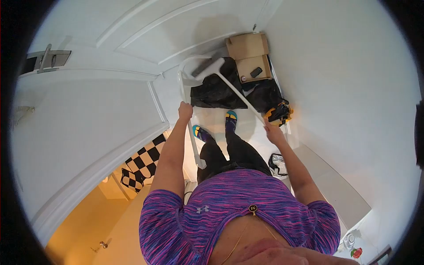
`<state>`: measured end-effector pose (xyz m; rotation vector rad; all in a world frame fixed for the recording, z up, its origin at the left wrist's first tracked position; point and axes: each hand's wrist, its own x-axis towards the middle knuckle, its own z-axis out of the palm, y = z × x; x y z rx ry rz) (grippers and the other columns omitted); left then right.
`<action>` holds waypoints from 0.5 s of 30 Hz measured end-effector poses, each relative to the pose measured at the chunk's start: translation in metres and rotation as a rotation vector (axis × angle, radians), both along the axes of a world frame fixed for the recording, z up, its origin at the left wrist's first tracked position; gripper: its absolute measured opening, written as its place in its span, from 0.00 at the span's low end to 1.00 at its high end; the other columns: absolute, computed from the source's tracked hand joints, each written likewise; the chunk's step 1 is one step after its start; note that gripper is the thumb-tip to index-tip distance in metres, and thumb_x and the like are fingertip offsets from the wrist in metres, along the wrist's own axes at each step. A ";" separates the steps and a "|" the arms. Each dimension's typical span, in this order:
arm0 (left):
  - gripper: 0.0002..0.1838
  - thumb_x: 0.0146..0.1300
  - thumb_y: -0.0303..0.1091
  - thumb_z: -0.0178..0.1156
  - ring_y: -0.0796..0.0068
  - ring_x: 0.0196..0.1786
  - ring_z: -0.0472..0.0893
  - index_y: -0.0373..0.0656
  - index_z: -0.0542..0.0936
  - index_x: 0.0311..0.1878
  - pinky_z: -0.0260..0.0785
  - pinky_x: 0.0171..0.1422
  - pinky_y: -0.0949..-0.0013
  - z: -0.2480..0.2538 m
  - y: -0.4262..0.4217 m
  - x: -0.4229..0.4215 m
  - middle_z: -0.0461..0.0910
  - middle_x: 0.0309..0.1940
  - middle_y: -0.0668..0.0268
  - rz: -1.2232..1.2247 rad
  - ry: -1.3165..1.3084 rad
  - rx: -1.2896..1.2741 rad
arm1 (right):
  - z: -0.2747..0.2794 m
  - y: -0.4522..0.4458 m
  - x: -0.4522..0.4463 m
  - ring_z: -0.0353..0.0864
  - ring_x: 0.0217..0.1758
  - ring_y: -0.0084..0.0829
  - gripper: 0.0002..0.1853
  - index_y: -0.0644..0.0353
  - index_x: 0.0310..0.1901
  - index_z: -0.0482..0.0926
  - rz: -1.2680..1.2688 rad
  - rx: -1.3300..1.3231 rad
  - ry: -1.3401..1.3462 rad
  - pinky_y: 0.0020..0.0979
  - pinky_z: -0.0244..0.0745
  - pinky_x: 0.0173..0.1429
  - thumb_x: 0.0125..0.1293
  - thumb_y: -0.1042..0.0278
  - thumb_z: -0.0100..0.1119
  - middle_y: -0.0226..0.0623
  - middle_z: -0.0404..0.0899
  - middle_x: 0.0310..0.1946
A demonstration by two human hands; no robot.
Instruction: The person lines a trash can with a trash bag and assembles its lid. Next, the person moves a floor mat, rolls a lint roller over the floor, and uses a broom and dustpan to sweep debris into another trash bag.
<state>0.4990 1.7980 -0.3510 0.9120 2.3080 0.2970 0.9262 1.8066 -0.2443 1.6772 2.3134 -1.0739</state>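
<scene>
My left hand (185, 111) is closed round the white handle of a long-handled dustpan (188, 81); the lower part of the handle (194, 145) runs back towards my legs. My right hand (274, 133) is wrapped round the end of a white broom handle (238, 93). The broom's head (215, 67), with grey bristles, is at the dustpan, above a black plastic bag (218, 90). Whether the bristles touch the pan I cannot tell.
An open cardboard box (248, 46) with a dark object (256, 72) inside stands in the corner. Near my right hand is a yellow and black item (279, 113). A door (88, 101) is at left, a checkered cloth (145, 159) beyond it, and a grey cabinet top (331, 181) at right.
</scene>
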 end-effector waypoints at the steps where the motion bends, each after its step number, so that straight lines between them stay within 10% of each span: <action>1: 0.14 0.57 0.35 0.45 0.53 0.23 0.77 0.31 0.67 0.38 0.70 0.24 0.59 -0.005 -0.001 0.003 0.75 0.28 0.46 -0.144 0.084 0.031 | -0.004 -0.001 -0.011 0.75 0.32 0.50 0.20 0.56 0.55 0.65 -0.012 0.057 0.060 0.46 0.69 0.35 0.61 0.64 0.44 0.53 0.75 0.26; 5: 0.14 0.57 0.35 0.45 0.55 0.21 0.76 0.30 0.68 0.37 0.69 0.22 0.60 0.012 0.008 0.005 0.74 0.26 0.48 -0.269 -0.106 0.012 | -0.010 -0.001 -0.014 0.75 0.32 0.51 0.20 0.54 0.56 0.64 -0.079 -0.061 -0.088 0.47 0.68 0.35 0.61 0.63 0.43 0.54 0.74 0.26; 7: 0.13 0.56 0.33 0.44 0.59 0.19 0.74 0.31 0.67 0.35 0.67 0.19 0.62 0.059 0.020 0.015 0.73 0.23 0.50 0.273 -0.332 0.023 | -0.012 -0.003 -0.006 0.75 0.32 0.51 0.20 0.53 0.56 0.64 -0.091 -0.069 -0.103 0.47 0.68 0.35 0.62 0.62 0.43 0.54 0.74 0.26; 15: 0.14 0.56 0.34 0.45 0.61 0.17 0.74 0.31 0.66 0.40 0.66 0.16 0.65 0.049 0.020 0.011 0.73 0.22 0.52 0.377 -0.525 0.029 | -0.004 -0.009 -0.030 0.76 0.35 0.47 0.25 0.52 0.61 0.56 0.034 -0.114 -0.190 0.46 0.70 0.38 0.62 0.59 0.42 0.49 0.76 0.31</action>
